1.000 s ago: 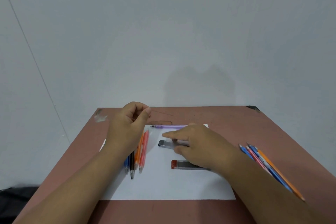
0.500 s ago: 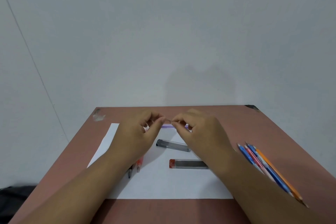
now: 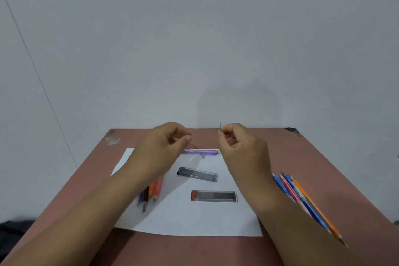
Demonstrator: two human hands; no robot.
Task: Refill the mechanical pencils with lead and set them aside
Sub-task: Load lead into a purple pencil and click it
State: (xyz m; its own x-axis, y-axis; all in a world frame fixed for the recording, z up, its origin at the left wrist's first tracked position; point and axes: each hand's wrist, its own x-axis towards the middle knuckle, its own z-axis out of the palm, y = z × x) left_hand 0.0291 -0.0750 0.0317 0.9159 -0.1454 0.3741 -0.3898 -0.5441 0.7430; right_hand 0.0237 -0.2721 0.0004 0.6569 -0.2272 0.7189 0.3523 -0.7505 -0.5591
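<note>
Right hand [image 3: 239,144]: raised above the far part of the table, fingers curled; thumb & forefinger pinch a thin lead [image 3: 220,125] that stands upright above the fingertips.
Left hand [image 3: 164,147]: raised at the same height, well apart from the right hand; thumb & forefinger pressed together. Cannot tell if sth. small is between them.
Purple pencil [image 3: 199,152]: lies flat at the far edge of the paper, crosswise, between & below the two hands. No hand touches it. A small clear piece [image 3: 203,156] lies just beside it, too small to tell what it is.
Paper [image 3: 194,218]: white sheet on the brown table [image 3: 280,147].
Lead case w/ black cap [image 3: 197,174]: on the paper, middle, a bit slanted.
Lead case w/ red cap [image 3: 214,196]: on the paper, nearer to the person, apart from the first case.
Pencils, left group [image 3: 151,193]: orange, black, blue ones side by side on the paper, partly hidden under the left forearm.
Pencils, right group [image 3: 302,197]: blue, pink, orange ones on the bare table at the right, partly behind the right forearm.
</note>
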